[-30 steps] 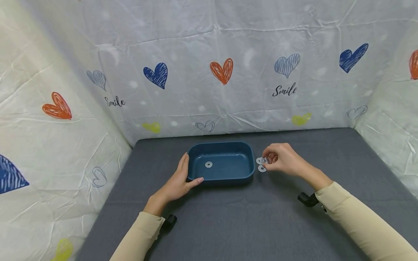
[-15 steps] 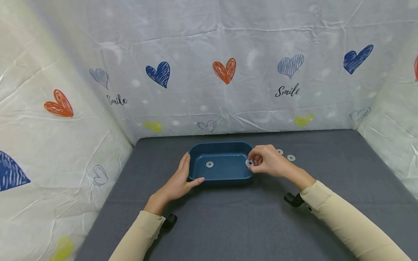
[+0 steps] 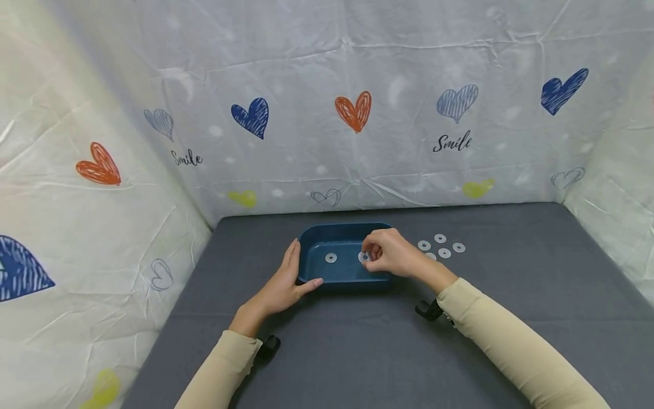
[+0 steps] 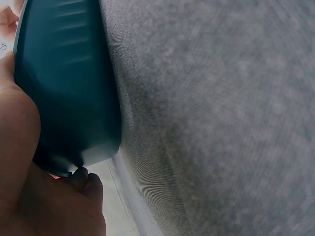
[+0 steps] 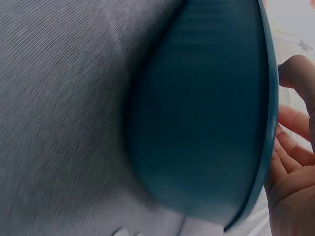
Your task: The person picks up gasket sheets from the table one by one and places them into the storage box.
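Observation:
A dark blue rectangular container stands on the table. My left hand grips its left end, fingers along the side and thumb on the front rim; the left wrist view shows fingertips bent at its corner. One flat metal washer lies on the container floor, left of its middle. Inside the right half, my right hand pinches another washer between thumb and fingers. In the right wrist view the container wall hides that washer.
Several loose washers lie on the grey table right of the container, one partly behind the right hand. A white curtain printed with hearts hangs behind the table and at both sides.
My right hand has moved left from the washers on the table, over the container's right rim, with a washer pinched in it. The left hand keeps its place on the container.

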Available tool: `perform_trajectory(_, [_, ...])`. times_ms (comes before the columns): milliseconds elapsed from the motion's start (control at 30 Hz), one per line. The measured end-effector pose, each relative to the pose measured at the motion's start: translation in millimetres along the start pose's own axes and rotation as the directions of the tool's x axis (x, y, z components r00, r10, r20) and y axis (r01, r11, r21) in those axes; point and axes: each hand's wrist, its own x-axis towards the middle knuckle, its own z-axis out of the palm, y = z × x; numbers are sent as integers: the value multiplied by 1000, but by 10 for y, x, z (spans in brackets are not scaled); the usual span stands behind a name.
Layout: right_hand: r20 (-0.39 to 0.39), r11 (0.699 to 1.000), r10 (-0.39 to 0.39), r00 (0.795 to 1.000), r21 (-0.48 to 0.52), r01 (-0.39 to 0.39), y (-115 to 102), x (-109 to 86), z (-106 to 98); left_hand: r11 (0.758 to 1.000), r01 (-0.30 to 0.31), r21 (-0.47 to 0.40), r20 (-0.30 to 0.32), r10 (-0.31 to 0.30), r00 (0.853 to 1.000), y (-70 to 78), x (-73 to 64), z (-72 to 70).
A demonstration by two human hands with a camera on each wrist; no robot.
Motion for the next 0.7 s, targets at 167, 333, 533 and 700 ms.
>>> perform_trajectory(167, [25,1000,-4,1000,-4,5,-67,127,106,1000,2,-8,-6,-2,1000,1,10,2])
perform_trajectory(333, [49,1000,8,999,13,-8,-126,254,211,1000,5,-10,-13,-5,1000,-3,13,4])
perform_trajectory(533, [101,1000,15,995,-15,-13,-141,410,367,1000,0,-17,-7,0,1000,-11,5,4])
perform_trajectory(700, [141,999,16,990,-39,-10,-148,507,482,1000,-4,-22,-6,4,1000,-12,3,11])
